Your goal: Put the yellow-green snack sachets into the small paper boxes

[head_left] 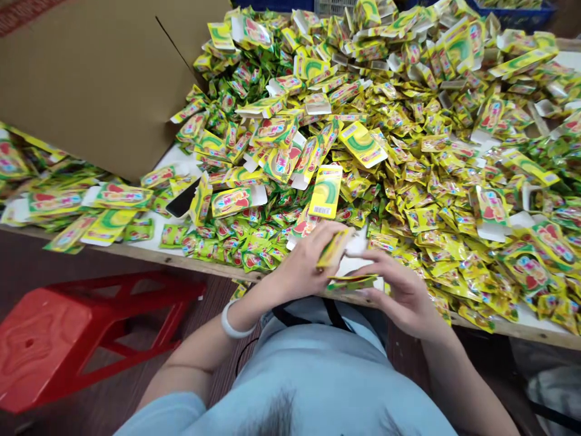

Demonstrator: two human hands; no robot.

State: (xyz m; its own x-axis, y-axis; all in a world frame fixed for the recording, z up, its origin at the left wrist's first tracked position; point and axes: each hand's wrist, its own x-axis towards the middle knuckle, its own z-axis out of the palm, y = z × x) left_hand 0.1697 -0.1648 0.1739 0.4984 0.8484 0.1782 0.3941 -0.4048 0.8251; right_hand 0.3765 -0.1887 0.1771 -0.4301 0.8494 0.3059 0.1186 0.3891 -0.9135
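I have the left hand (305,264) at the lower middle of the frame, its fingers curled round a yellow box (333,249) held above the near edge of the tabletop (158,257). My right hand (406,297) is just to the right of it, finger and thumb parted and bent beside a white flap (356,246); blur stops me telling whether they grip anything. Below the box, between my hands, I see a flat green-and-yellow piece (351,283), too smeared to say if it is box or wrapper. With that flap out, I judge this box to be only partway handled. Much looks left: yellow sachets (431,218) lie loose across the centre and right, green sachets (254,251) across the left of centre, and other boxes (325,191) lie scattered among them, several with flaps standing out. I can't tell which of those are filled, so I can't count what is done. A carton (91,79) fills the upper left, its contents hidden from me.
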